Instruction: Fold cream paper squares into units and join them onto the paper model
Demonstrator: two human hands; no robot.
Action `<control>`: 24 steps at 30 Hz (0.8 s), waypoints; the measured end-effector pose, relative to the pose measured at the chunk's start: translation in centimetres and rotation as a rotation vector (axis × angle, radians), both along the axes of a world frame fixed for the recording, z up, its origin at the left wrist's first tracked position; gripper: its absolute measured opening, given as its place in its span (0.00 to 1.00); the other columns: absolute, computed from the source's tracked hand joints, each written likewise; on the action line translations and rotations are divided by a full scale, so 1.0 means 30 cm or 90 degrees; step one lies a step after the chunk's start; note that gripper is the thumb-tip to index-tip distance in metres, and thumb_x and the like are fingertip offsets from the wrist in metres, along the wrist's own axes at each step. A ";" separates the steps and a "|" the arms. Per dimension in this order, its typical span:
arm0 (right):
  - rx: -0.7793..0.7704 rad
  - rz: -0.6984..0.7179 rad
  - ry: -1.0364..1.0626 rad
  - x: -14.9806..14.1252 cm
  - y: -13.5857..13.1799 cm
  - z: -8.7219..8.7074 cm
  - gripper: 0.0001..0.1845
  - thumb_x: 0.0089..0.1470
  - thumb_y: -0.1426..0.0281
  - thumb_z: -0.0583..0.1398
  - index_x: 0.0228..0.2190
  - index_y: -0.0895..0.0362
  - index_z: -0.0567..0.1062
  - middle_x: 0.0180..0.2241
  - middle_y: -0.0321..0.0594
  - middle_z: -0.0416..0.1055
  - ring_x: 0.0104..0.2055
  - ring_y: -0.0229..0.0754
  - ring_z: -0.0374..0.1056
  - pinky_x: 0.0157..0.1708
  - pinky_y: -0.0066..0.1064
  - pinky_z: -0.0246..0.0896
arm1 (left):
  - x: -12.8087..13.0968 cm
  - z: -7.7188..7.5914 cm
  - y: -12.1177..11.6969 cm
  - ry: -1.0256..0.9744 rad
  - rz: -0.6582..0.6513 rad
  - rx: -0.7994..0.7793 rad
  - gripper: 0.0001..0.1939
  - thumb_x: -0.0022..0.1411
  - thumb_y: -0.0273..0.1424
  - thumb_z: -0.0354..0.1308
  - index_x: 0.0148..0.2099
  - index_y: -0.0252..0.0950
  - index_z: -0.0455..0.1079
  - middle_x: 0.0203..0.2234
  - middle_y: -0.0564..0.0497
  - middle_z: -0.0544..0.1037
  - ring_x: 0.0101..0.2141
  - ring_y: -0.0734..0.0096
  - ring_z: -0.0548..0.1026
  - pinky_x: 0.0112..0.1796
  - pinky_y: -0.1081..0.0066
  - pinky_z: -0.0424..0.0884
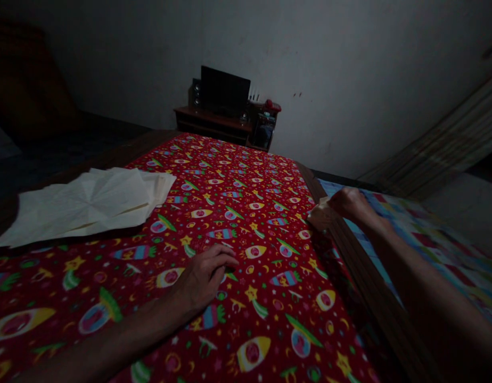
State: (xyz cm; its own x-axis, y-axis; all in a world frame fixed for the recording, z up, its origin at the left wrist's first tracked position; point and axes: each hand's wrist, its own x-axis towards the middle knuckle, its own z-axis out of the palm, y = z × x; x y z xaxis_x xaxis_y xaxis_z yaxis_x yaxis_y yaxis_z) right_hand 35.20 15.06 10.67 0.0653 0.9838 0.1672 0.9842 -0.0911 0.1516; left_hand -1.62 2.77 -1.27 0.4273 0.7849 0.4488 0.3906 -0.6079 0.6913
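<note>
Red cloth [238, 218] printed with yellow rockets, stars and planets covers a broad surface edged in dark brown wood [360, 276]. At its right border, the person's right hand [350, 202] is curled closed, fingertips apparently pinching a small, pale, crumpled piece [320, 208] of paper or fabric; shadow hides the exact hold and the material. That piece sits where the red cloth meets the wood. The left hand [208, 274] rests nearer the middle with loosely bent, relaxed fingers and nothing in its hold.

For good handling, the pinch is best kept light and close to the border, since so thin a piece could crease or tear. A flat left palm, pressing gently, could steady the red cloth if it starts to slide. Dim light makes slow, small movements sensible.

Well apart on the left, a layered heap of off-white, pleated sheets [86, 202] lies fanned out, touched by neither hand.

As for containers, the reddish-brown wooden desk [214, 123] against the far wall bears a black flat monitor [225, 89]; its side compartment holds something dark [264, 134], too dim to identify.
</note>
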 end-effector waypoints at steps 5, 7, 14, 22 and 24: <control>0.006 0.018 -0.022 0.018 0.007 -0.013 0.12 0.49 0.70 0.56 0.25 0.64 0.76 0.23 0.52 0.71 0.29 0.44 0.67 0.23 0.29 0.46 | 0.158 0.073 0.083 0.107 -0.188 0.074 0.16 0.59 0.20 0.47 0.47 0.36 0.69 0.42 0.47 0.73 0.43 0.68 0.71 0.45 0.69 0.70; 0.012 0.024 -0.027 0.029 0.013 -0.019 0.12 0.48 0.70 0.56 0.24 0.63 0.77 0.21 0.48 0.71 0.28 0.44 0.67 0.23 0.28 0.46 | 0.281 0.086 0.155 0.118 -0.226 0.117 0.16 0.60 0.21 0.48 0.49 0.36 0.68 0.43 0.46 0.72 0.43 0.67 0.72 0.45 0.68 0.70; 0.021 0.031 -0.018 0.059 0.016 -0.037 0.15 0.49 0.70 0.55 0.28 0.65 0.79 0.25 0.48 0.74 0.27 0.41 0.68 0.23 0.27 0.47 | 0.728 0.007 0.409 -0.013 -0.061 0.041 0.17 0.61 0.23 0.50 0.53 0.32 0.66 0.43 0.43 0.74 0.44 0.64 0.72 0.47 0.62 0.68; 0.010 -0.001 0.009 0.085 0.004 -0.038 0.17 0.49 0.68 0.55 0.29 0.66 0.80 0.22 0.47 0.74 0.24 0.39 0.67 0.21 0.26 0.46 | 0.831 -0.018 0.460 -0.043 -0.035 0.004 0.09 0.60 0.29 0.56 0.41 0.32 0.75 0.35 0.44 0.76 0.39 0.64 0.73 0.42 0.67 0.69; 0.019 0.000 0.010 0.089 0.005 -0.041 0.17 0.49 0.68 0.55 0.29 0.66 0.80 0.22 0.47 0.74 0.24 0.39 0.67 0.21 0.27 0.46 | 0.832 -0.014 0.460 -0.036 -0.044 0.004 0.08 0.59 0.28 0.56 0.39 0.33 0.75 0.35 0.46 0.76 0.38 0.65 0.73 0.41 0.69 0.69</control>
State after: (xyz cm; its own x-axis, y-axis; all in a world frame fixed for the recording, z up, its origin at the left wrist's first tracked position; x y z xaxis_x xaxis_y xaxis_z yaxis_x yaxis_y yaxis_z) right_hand 37.87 15.22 9.43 0.0687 0.9783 0.1955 0.9864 -0.0959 0.1335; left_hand 23.34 16.55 -1.68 0.4539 0.7515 0.4787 0.3088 -0.6366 0.7066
